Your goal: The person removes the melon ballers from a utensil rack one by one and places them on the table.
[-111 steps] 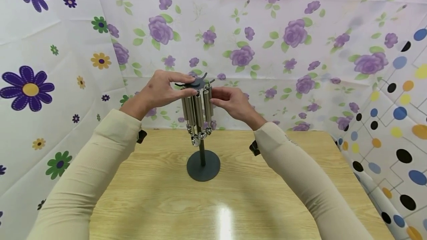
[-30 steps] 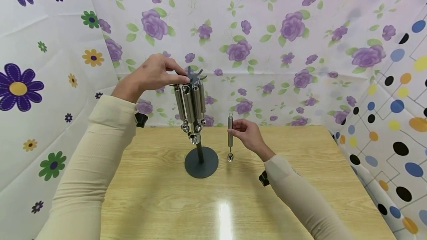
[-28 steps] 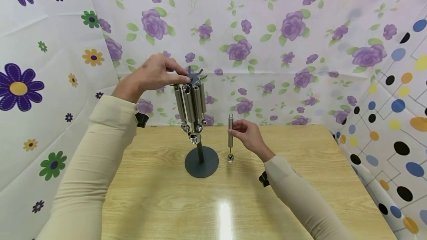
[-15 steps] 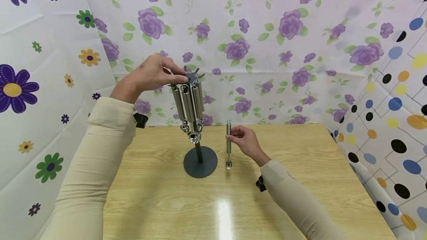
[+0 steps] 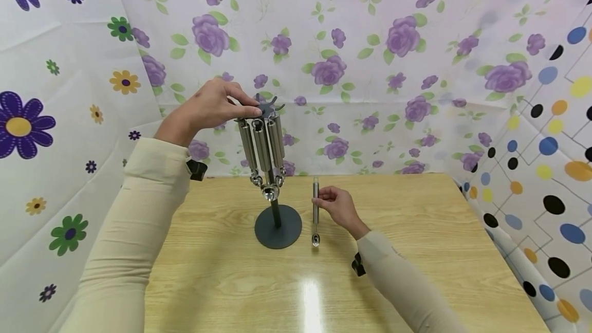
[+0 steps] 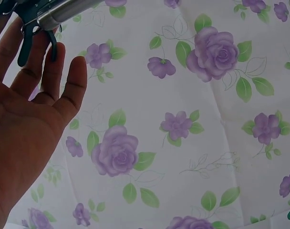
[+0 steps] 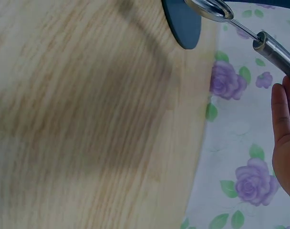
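Observation:
My left hand [image 5: 213, 104] pinches the top of a dark utensil stand [image 5: 277, 233] between thumb and fingers. Several shiny metal utensils [image 5: 261, 145] hang from its curved hooks, handles up and rounded heads down. In the left wrist view the fingers lie against the dark hooks [image 6: 25, 47]. To the right of the stand, my right hand [image 5: 339, 208] holds a small metal scoop [image 5: 316, 204] upright by its handle, head downward over the table. The right wrist view shows its oval head and thin neck; the handle's far end is cut off there.
The stand's round base rests on a light wooden table [image 5: 231, 281]. A flower-patterned cloth [image 5: 370, 86] hangs behind it, with a flowered cloth [image 5: 28, 184] on the left and a dotted cloth [image 5: 546, 189] on the right.
My right hand has gone from the stand's hooks out to the right with the scoop, then lower toward the table. The left hand stays at the stand's top.

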Demonstrator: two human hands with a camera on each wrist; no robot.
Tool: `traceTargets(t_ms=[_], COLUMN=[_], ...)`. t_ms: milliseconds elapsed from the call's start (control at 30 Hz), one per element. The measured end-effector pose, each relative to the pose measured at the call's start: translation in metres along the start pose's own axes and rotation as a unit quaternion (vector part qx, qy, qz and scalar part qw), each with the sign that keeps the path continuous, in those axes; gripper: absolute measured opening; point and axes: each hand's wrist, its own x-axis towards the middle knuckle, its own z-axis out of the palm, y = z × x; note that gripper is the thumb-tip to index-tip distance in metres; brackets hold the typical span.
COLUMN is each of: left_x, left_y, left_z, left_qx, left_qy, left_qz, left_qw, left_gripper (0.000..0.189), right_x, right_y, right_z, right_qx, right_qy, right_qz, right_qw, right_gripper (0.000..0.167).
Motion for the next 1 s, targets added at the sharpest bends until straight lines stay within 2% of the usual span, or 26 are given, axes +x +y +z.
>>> traceTargets(t_ms=[533,767,1000], left_x=[0.0,-0.001,0.0], left_y=[-0.004,-0.004,-0.007], left_z=[0.002,0.004,0.005], left_qx=[0.002,-0.009,-0.011], left_qy=[0.012,0.014,0.021], left_qz=[0.013,0.016,0.023], left_qw=[0.9998,0.9997,0.9994], left_gripper=[0.023,0.023,0.022], right_x=[0.0,0.002,0.004], right_y=[0.033,0.045,0.049], right_z=[0.014,0.019,0.026], right_qx=[-0.006,-0.003,-0.053], right_qy=[0.009,0.005,0.022], right_qz=[0.041,0.074,0.104], right_qw=[0.9991,0.9972,0.993], right_gripper=[0.023,0.02,0.021])
